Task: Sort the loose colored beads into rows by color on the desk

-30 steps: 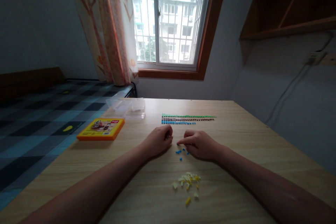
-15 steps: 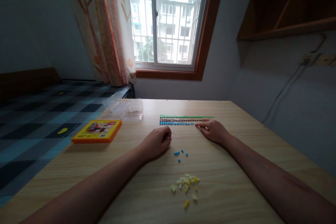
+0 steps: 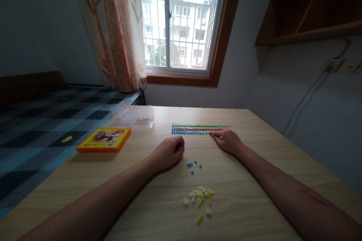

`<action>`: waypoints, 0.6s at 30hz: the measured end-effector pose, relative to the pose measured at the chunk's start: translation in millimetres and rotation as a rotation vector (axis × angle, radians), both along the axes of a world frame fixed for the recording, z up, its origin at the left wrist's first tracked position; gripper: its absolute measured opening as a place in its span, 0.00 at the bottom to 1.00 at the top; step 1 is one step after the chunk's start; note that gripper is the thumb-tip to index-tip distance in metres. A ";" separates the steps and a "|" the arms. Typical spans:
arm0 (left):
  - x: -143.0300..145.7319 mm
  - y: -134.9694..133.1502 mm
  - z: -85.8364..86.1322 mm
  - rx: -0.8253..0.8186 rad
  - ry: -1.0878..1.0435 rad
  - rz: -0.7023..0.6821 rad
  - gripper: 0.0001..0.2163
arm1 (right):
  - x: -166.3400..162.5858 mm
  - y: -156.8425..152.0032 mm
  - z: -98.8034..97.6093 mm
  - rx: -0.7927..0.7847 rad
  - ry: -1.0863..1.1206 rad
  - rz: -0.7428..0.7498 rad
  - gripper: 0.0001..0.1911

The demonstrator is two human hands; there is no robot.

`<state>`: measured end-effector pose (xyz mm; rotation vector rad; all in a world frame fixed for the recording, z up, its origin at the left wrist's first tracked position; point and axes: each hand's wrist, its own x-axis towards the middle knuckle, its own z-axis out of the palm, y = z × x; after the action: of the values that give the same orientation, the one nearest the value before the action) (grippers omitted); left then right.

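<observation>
My left hand (image 3: 168,152) rests on the wooden table (image 3: 254,180) as a loose fist, just left of a few loose blue beads (image 3: 194,165). My right hand (image 3: 227,139) lies farther back with its fingers pinched together, their tips at the right end of the blue row. That row belongs to three neat rows of tiny pieces (image 3: 198,128): green at the back, dark red in the middle, blue in front. What the pinched fingers hold is too small to see. A small heap of pale yellow pieces (image 3: 199,196) lies nearer to me.
An orange and yellow box (image 3: 104,139) lies at the table's left edge, with a clear plastic container (image 3: 135,116) behind it. A bed with a checked cover (image 3: 42,128) stands left of the table. A window and curtain are behind, and a wall and shelf to the right.
My right hand has moved from beside the loose blue beads back and to the right, to the end of the blue row. The left hand has stayed put.
</observation>
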<state>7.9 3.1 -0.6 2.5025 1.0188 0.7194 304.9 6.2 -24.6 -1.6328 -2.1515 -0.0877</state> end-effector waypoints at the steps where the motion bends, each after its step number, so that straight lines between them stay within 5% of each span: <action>1: 0.0 -0.1 -0.1 0.000 0.001 0.000 0.01 | -0.9 -0.2 0.2 -0.002 0.005 0.000 0.16; 11: 0.0 -1.4 2.1 -0.032 0.013 -0.014 0.00 | -1.7 -0.5 0.5 0.013 0.062 0.017 0.16; 18: -2.0 -6.3 9.4 -0.084 0.110 -0.093 0.05 | -29.2 -21.5 8.9 0.008 0.255 0.347 0.13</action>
<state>5.9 -3.2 8.8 2.5203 0.9415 0.5064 275.7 -15.3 -15.7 -1.1720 -2.1901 0.2050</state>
